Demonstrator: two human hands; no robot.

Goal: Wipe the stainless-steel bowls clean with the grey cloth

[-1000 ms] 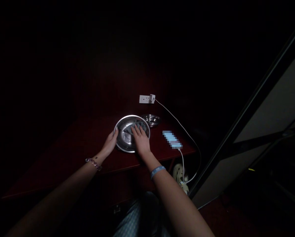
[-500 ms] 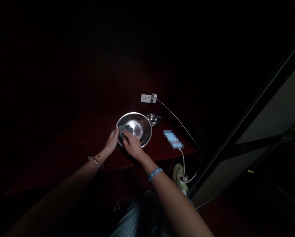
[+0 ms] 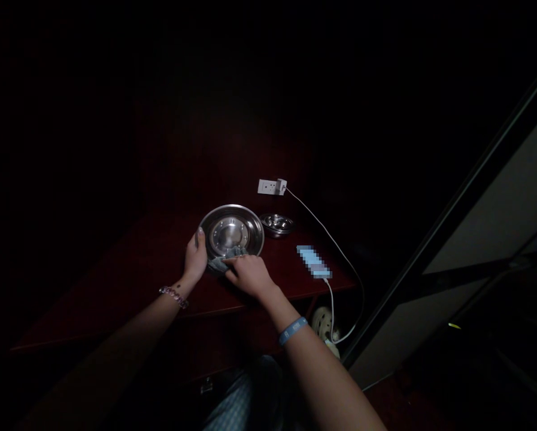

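Observation:
A shiny steel bowl is tilted toward me above the dark red table. My left hand grips its left rim, the thumb lying over the edge. With fingers closed, my right hand presses a grey-green cloth against the near rim. Part of the cloth reaches over into the bowl, and the rest hangs on the outer side. The right fingertips are partly hidden in the cloth.
Smaller steel bowls sit behind on the red table. A phone with a blurred screen lies at right, its white cable running to a charger in the wall socket. A pale clog shows below the table edge.
The bowl has shifted left and tilted more toward me. My right hand and the cloth have moved from the inner left side down to the near rim.

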